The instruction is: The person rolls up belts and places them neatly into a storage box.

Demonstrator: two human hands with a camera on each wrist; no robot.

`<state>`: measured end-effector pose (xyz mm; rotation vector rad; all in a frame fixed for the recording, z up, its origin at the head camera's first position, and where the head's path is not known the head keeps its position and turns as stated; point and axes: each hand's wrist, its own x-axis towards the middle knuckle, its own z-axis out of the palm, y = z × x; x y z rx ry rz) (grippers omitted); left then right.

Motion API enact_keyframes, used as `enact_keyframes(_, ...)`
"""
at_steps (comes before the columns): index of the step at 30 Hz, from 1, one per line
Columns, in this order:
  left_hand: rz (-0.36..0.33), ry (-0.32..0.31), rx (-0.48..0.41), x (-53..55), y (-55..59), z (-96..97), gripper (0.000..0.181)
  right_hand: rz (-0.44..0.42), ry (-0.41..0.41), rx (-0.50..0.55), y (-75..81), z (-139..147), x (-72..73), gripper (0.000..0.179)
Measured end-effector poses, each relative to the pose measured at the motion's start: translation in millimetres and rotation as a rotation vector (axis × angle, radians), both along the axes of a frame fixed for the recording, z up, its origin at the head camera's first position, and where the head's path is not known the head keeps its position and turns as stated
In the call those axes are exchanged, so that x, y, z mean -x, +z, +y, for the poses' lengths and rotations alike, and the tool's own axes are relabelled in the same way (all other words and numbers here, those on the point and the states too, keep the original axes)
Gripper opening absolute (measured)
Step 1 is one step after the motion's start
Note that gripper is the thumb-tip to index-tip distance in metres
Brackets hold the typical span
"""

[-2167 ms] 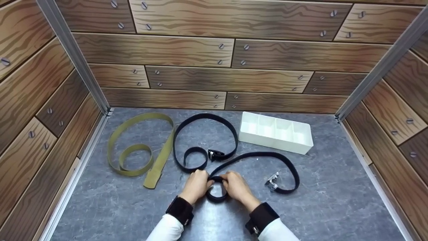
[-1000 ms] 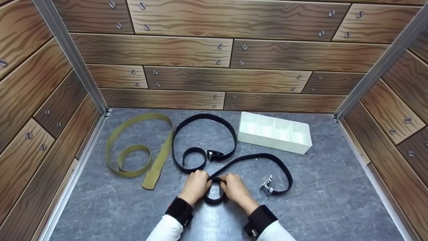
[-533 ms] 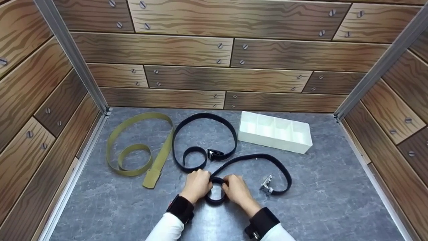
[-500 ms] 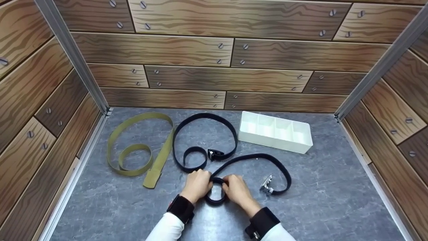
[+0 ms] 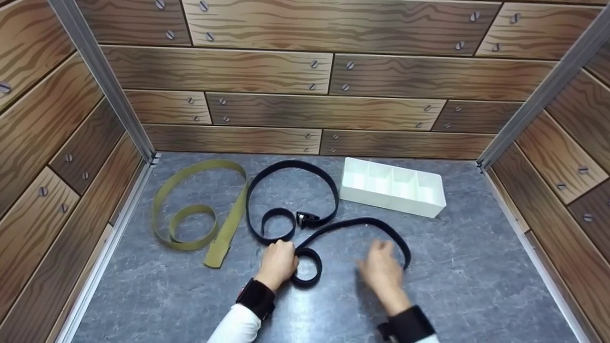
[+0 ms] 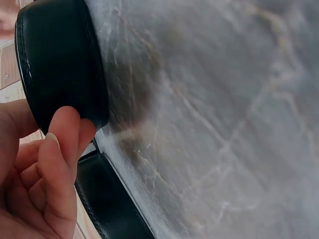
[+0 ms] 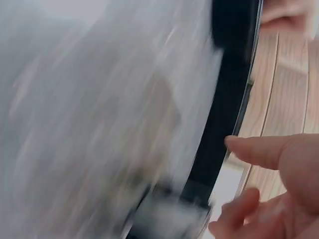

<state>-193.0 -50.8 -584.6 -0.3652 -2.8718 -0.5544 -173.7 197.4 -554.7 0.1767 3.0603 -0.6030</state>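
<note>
At six o'clock in the head view, our left hand point(image 5: 276, 262) is pinching the black belt point(image 5: 367, 221) at its coil point(image 5: 306, 283); near five, our right hand point(image 5: 381, 269) is hovering, fingers point(image 7: 256, 150) parted, beside the buckle point(image 7: 169, 215). We are probably best steadying the coil against unrolling.

Plank-patterned walls point(image 5: 267, 71) with grey metal corner posts point(image 5: 106, 85) border a shiny, marbled grey floor point(image 5: 476, 295).

We see the right hand point(image 7: 279, 184), its fingers point(image 7: 259, 151) apart, by a long, flat black belt point(image 7: 222, 114) with a blurred silvery buckle point(image 7: 169, 216); contact we cannot tell. Grey marbled desk point(image 7: 89, 124) smears leftward; brown wood-grain panels point(image 7: 286, 94) stand right.
</note>
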Motion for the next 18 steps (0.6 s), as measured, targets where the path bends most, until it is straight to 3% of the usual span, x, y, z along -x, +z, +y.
enact_keyframes(3,-0.002,0.029,-0.005,0.0,-0.1,-1.1,0.015,-0.080,-0.063,-0.029,2.4,26,-1.8,0.071)
enact_keyframes(6,-0.012,0.050,-0.008,0.0,0.5,-3.3,0.015,-0.118,-0.075,-0.021,3.9,49,-1.9,0.057)
enact_keyframes(18,-0.031,0.063,-0.014,-0.9,1.4,-7.2,0.013,-0.089,-0.072,0.006,8.9,134,12.0,0.024)
